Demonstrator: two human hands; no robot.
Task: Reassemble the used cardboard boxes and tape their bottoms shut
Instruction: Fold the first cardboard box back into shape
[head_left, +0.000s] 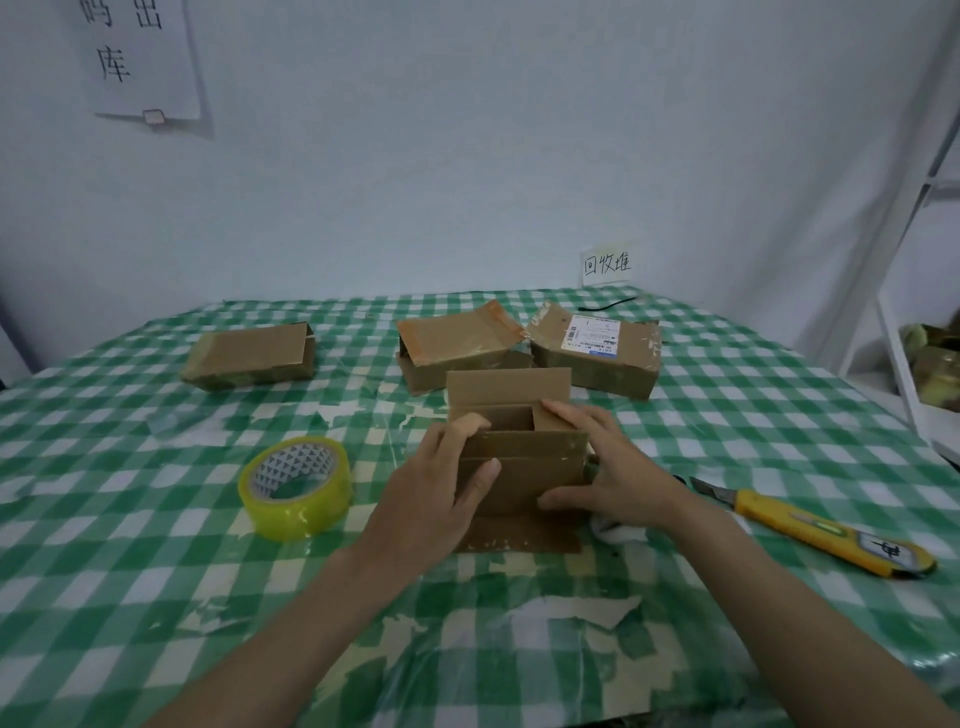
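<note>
1. A small cardboard box (519, 457) stands near the middle of the green-checked tablecloth (156, 545), its opening upward; the far flap rises upright, one near flap lies flat on the cloth toward the person.
2. The left hand (441, 493) grips the box's left end; its thumb lies across the near face, its fingers curl over the top edge onto the left inner flap; the forearm reaches in from the lower left.
3. The right hand (608, 462) clasps the right end; fingers spread flat over the right inner flap, pressing it inward, thumb along the lower near face; the forearm comes in from the lower right.
4. A roll of yellowish tape (295, 486) lies on the cloth just left of the left hand, apart from it; a yellow utility knife (815, 530) lies to the right, blade end toward the box.
5. Three other boxes rest behind: a flattened box (252, 356) to the far left; an open-flapped box (457, 348) just behind the held one; a labelled box (597, 353) touching it on the right.
</note>
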